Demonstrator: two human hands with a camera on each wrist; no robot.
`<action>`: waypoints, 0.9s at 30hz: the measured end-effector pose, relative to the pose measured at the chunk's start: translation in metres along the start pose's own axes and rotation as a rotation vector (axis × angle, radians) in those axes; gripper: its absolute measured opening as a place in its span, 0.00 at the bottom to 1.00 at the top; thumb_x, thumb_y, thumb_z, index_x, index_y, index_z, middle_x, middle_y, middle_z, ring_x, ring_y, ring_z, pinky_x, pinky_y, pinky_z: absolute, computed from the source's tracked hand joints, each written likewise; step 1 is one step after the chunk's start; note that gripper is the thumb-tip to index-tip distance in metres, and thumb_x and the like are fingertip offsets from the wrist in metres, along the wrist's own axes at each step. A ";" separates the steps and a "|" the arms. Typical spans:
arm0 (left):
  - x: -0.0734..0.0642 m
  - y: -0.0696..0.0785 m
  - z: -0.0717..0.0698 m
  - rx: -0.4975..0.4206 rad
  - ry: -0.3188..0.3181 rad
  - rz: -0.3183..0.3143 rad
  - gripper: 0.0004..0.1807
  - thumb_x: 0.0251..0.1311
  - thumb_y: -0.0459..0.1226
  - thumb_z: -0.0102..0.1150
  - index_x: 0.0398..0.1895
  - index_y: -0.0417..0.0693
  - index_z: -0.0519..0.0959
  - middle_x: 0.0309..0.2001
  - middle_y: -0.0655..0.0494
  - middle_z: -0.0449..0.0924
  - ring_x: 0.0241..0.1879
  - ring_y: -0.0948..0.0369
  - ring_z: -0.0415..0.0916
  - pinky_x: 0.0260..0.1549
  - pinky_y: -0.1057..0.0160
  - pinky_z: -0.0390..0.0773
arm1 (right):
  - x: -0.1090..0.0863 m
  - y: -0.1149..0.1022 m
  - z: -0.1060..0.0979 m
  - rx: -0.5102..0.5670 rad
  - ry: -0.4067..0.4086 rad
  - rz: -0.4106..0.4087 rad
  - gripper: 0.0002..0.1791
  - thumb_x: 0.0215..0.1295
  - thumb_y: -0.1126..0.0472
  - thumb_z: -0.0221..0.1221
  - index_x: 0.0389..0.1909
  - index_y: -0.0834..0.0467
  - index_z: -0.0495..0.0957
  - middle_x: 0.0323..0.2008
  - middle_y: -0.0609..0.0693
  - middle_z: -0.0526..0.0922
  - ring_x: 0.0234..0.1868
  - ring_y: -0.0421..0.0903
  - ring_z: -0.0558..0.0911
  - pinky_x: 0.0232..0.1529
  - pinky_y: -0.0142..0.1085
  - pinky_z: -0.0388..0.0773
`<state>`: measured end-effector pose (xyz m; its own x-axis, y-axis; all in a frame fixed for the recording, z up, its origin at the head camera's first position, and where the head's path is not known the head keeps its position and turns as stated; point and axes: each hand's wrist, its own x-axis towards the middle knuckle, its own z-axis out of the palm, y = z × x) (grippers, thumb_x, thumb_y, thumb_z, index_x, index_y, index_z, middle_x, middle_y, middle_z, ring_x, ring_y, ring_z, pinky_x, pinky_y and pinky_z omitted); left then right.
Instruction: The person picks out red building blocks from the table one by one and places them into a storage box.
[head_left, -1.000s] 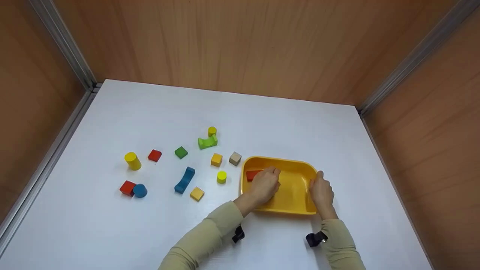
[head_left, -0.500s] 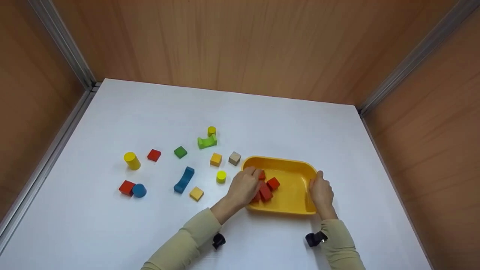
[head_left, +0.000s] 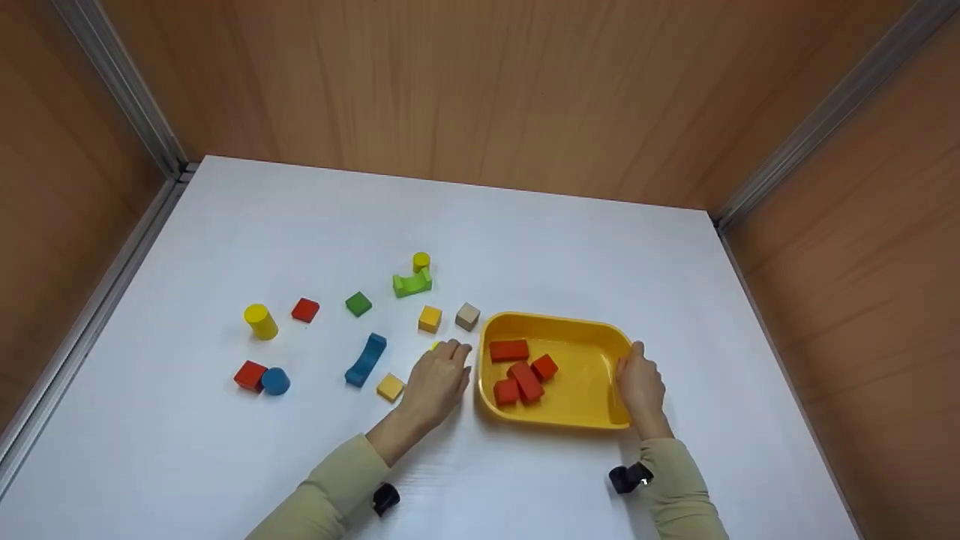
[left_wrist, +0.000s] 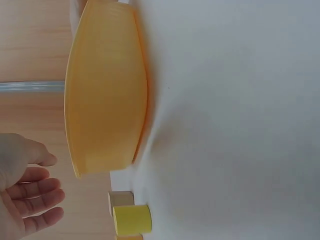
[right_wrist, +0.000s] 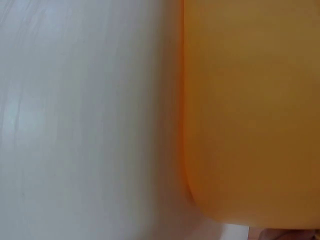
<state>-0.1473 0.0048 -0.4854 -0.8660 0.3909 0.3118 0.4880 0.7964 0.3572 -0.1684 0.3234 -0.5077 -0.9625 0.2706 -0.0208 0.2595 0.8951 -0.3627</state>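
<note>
A yellow plastic tray (head_left: 592,382) stands on the white table, and several red blocks (head_left: 509,350) lie in its left half. My right hand (head_left: 643,390) grips the tray's right rim, thumb on the inside. Just left of the tray, my left hand (head_left: 437,379) hovers with nothing in it. Its fingers (left_wrist: 40,187) are loosely extended in the left wrist view, apart from the tray wall (left_wrist: 107,90). Under this hand in the head view, a yellow cylinder (left_wrist: 132,220) is mostly hidden. The right wrist view holds mainly the tray's outer wall (right_wrist: 255,115).
Left of the tray lie a plain wooden cube (head_left: 467,316), yellow cubes (head_left: 430,319), a blue arched block (head_left: 366,360), green blocks (head_left: 358,304), red blocks (head_left: 305,310), a blue cylinder (head_left: 275,381) and yellow cylinders (head_left: 260,321). Wooden walls (head_left: 450,97) enclose the table.
My left hand has withdrawn from inside the tray and moved left past its rim, uncovering several red blocks. My right hand has kept its grip on the tray.
</note>
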 end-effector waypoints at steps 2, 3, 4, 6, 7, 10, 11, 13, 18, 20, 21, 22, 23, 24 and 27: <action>-0.005 -0.006 -0.002 0.025 -0.010 -0.026 0.16 0.52 0.35 0.59 0.44 0.37 0.73 0.36 0.48 0.73 0.35 0.56 0.72 0.34 0.62 0.75 | 0.000 0.000 0.000 0.000 0.015 -0.011 0.09 0.64 0.63 0.45 0.39 0.66 0.60 0.18 0.59 0.72 0.15 0.50 0.71 0.11 0.39 0.67; -0.008 -0.009 -0.003 0.032 -0.018 -0.044 0.17 0.52 0.35 0.59 0.45 0.37 0.73 0.37 0.48 0.73 0.36 0.56 0.72 0.35 0.62 0.75 | 0.000 0.000 0.000 -0.002 0.012 -0.005 0.10 0.64 0.63 0.45 0.40 0.66 0.60 0.19 0.59 0.72 0.15 0.50 0.72 0.12 0.39 0.67; -0.011 -0.012 -0.004 0.040 -0.022 -0.063 0.17 0.52 0.34 0.59 0.45 0.37 0.72 0.37 0.48 0.73 0.36 0.56 0.72 0.36 0.62 0.75 | 0.000 0.000 0.000 -0.002 0.010 -0.002 0.10 0.64 0.63 0.45 0.40 0.66 0.60 0.19 0.60 0.72 0.15 0.50 0.72 0.12 0.40 0.67; -0.017 -0.018 -0.004 0.055 -0.036 -0.098 0.18 0.51 0.35 0.60 0.45 0.37 0.72 0.38 0.47 0.73 0.37 0.56 0.71 0.37 0.61 0.75 | 0.000 0.000 0.000 -0.005 0.010 0.005 0.10 0.64 0.63 0.45 0.40 0.67 0.60 0.20 0.60 0.73 0.16 0.51 0.72 0.13 0.41 0.68; -0.019 -0.022 -0.004 0.066 -0.044 -0.115 0.19 0.51 0.35 0.60 0.46 0.37 0.72 0.39 0.47 0.73 0.38 0.56 0.71 0.38 0.61 0.75 | 0.001 -0.001 0.000 -0.009 0.005 0.012 0.10 0.64 0.63 0.45 0.41 0.66 0.60 0.20 0.60 0.73 0.17 0.51 0.72 0.14 0.41 0.69; -0.028 -0.032 -0.005 0.089 -0.057 -0.153 0.21 0.51 0.35 0.61 0.48 0.37 0.71 0.41 0.46 0.73 0.40 0.55 0.71 0.41 0.60 0.74 | 0.001 0.000 -0.001 -0.014 -0.002 0.023 0.11 0.64 0.63 0.45 0.42 0.67 0.60 0.21 0.61 0.73 0.17 0.52 0.73 0.14 0.42 0.69; -0.031 -0.036 -0.005 0.096 -0.058 -0.160 0.22 0.51 0.35 0.61 0.49 0.36 0.71 0.42 0.46 0.73 0.41 0.54 0.71 0.42 0.60 0.74 | 0.001 0.000 -0.001 -0.015 -0.007 0.027 0.11 0.64 0.63 0.44 0.42 0.67 0.60 0.21 0.61 0.73 0.17 0.52 0.73 0.14 0.42 0.69; -0.037 -0.043 -0.007 0.112 -0.060 -0.176 0.23 0.50 0.35 0.61 0.50 0.36 0.71 0.44 0.45 0.72 0.43 0.53 0.70 0.44 0.58 0.73 | 0.001 0.000 0.000 -0.012 -0.013 0.031 0.11 0.65 0.62 0.44 0.42 0.66 0.60 0.21 0.61 0.73 0.18 0.51 0.72 0.15 0.41 0.68; -0.051 -0.063 -0.013 0.107 -0.062 -0.227 0.23 0.50 0.34 0.61 0.50 0.34 0.70 0.47 0.42 0.70 0.48 0.50 0.68 0.46 0.54 0.71 | 0.001 0.001 0.001 -0.003 0.004 0.013 0.11 0.64 0.63 0.45 0.41 0.66 0.60 0.21 0.61 0.73 0.18 0.52 0.72 0.15 0.42 0.69; -0.058 -0.071 -0.016 0.087 -0.056 -0.241 0.23 0.50 0.33 0.61 0.50 0.34 0.70 0.48 0.41 0.70 0.49 0.49 0.67 0.46 0.53 0.70 | 0.001 0.001 0.001 -0.002 0.012 0.008 0.11 0.63 0.63 0.45 0.41 0.67 0.60 0.22 0.61 0.73 0.18 0.52 0.72 0.15 0.43 0.69; -0.061 -0.075 -0.018 0.077 -0.051 -0.246 0.23 0.50 0.33 0.61 0.50 0.34 0.70 0.49 0.41 0.69 0.50 0.49 0.66 0.47 0.52 0.70 | 0.001 0.001 0.001 -0.001 0.014 0.007 0.11 0.63 0.63 0.45 0.41 0.67 0.61 0.22 0.62 0.74 0.18 0.53 0.73 0.15 0.43 0.69; -0.064 -0.079 -0.020 0.067 -0.048 -0.251 0.24 0.49 0.33 0.61 0.50 0.33 0.69 0.49 0.40 0.69 0.50 0.48 0.66 0.47 0.52 0.70 | 0.001 0.001 0.001 -0.002 0.014 0.007 0.11 0.63 0.63 0.45 0.41 0.67 0.61 0.22 0.62 0.74 0.18 0.53 0.73 0.15 0.43 0.69; -0.067 -0.083 -0.021 0.060 -0.044 -0.254 0.24 0.49 0.33 0.62 0.51 0.33 0.69 0.49 0.40 0.68 0.50 0.48 0.65 0.47 0.51 0.69 | 0.001 0.001 0.001 -0.002 0.011 0.009 0.11 0.63 0.63 0.45 0.41 0.67 0.61 0.22 0.62 0.74 0.18 0.52 0.73 0.15 0.43 0.69; -0.070 -0.086 -0.023 0.054 -0.040 -0.258 0.25 0.49 0.33 0.62 0.51 0.33 0.69 0.49 0.39 0.68 0.50 0.48 0.65 0.48 0.50 0.68 | 0.001 0.001 0.001 -0.005 0.009 0.010 0.11 0.64 0.63 0.45 0.41 0.66 0.61 0.22 0.61 0.74 0.18 0.52 0.73 0.15 0.42 0.69; -0.078 -0.096 -0.029 0.054 -0.043 -0.275 0.27 0.48 0.33 0.63 0.53 0.32 0.67 0.51 0.38 0.66 0.52 0.47 0.63 0.49 0.47 0.66 | 0.001 0.000 0.000 -0.014 0.001 0.013 0.10 0.64 0.63 0.45 0.40 0.66 0.60 0.21 0.61 0.74 0.17 0.51 0.73 0.13 0.41 0.68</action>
<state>-0.1233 -0.1158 -0.5186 -0.9696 0.1745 0.1717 0.2282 0.8981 0.3760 -0.1694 0.3240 -0.5080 -0.9589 0.2827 -0.0250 0.2734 0.8964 -0.3489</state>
